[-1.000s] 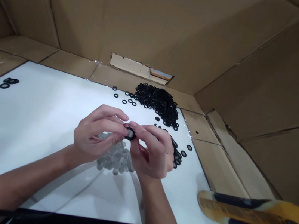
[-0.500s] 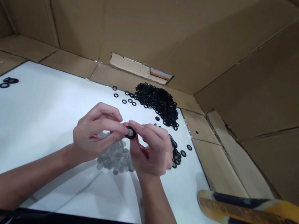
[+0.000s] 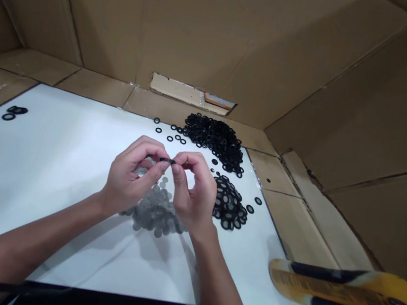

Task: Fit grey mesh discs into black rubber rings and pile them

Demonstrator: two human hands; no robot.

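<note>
My left hand [image 3: 130,174] and my right hand [image 3: 191,192] meet above the middle of a white sheet [image 3: 38,172]. Both pinch one small black ring [image 3: 167,160] between thumb and fingertips, and it now shows edge-on. Under my hands lies a heap of grey translucent discs [image 3: 155,212]. Right of my right hand sits a small heap of black rings with pale centres [image 3: 228,203]. A big pile of black rings [image 3: 213,138] lies further back.
Cardboard walls [image 3: 206,34] close in the sheet on all sides. Three black rings [image 3: 14,112] lie at the far left edge. A yellow and black tool [image 3: 347,294] rests at the right front. A thin dark cable [image 3: 104,265] crosses the near edge.
Both hands lifted slightly away from me and turned the ring from face-on to edge-on. My right hand shifted left, uncovering the small heap of rings beside it.
</note>
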